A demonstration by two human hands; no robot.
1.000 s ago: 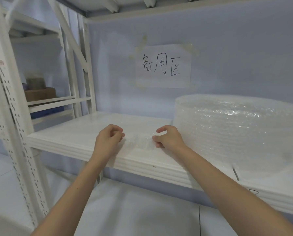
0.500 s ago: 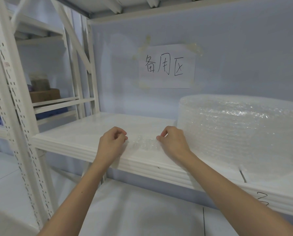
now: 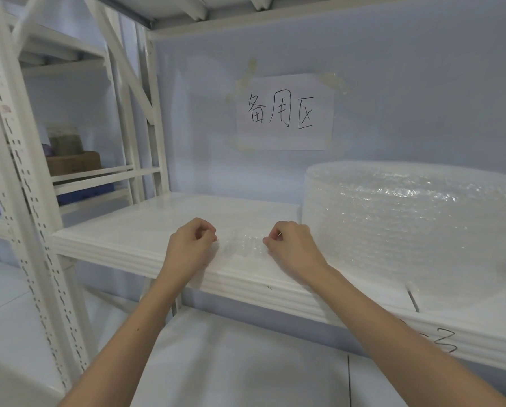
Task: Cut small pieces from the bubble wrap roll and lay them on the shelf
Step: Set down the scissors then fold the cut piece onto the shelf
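Pinching bubble wrap piece (image 3: 241, 243) on shelf (image 3: 134, 239): left hand (image 3: 191, 245); right hand (image 3: 293, 248)

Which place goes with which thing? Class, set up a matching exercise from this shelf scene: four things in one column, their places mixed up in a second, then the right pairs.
Things
1. small clear bubble wrap piece
2. large clear bubble wrap roll
3. white paper sign with black handwritten characters
4. brown cardboard box

Places
A. taped to the wall above the white shelf
B. standing at the right of the shelf
C. on the neighbouring rack at far left
D. at the shelf's front, between the left hand and right hand

Pairs: 1-D, 2-B, 3-A, 4-C
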